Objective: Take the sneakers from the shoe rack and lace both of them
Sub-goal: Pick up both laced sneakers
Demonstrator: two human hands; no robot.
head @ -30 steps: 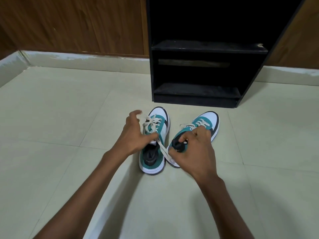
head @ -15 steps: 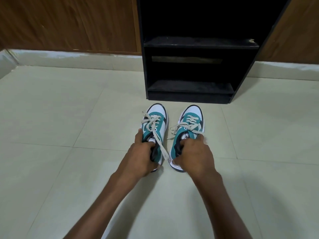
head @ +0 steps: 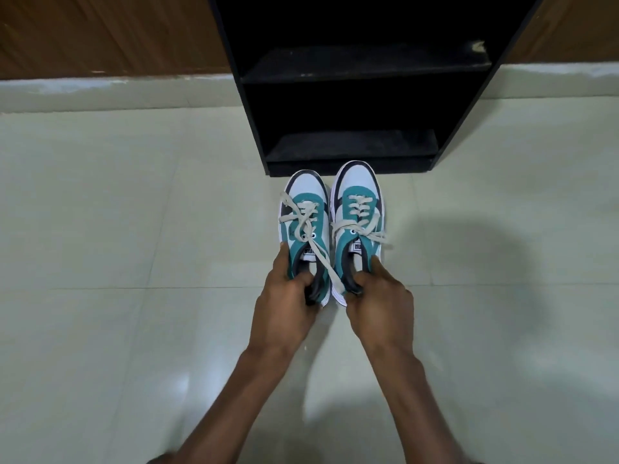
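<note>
Two teal, white and black sneakers sit side by side, toes pointing at the black shoe rack (head: 351,95). My left hand (head: 284,299) grips the heel collar of the left sneaker (head: 306,209). My right hand (head: 382,303) grips the heel collar of the right sneaker (head: 356,195). Both have beige laces threaded through the lower eyelets, with loose ends trailing. One long lace end (head: 326,266) runs between the two heels. The heels are hidden by my fingers. The rack's shelves hold nothing.
Pale floor tiles (head: 134,262) stretch all around. A wood-panelled wall (head: 100,31) with a light skirting runs behind the rack. My shadow falls on the floor to the right.
Both hands closed on the sneakers' heels and drew the pair together, now parallel and closer to the rack. The view tilted further down.
</note>
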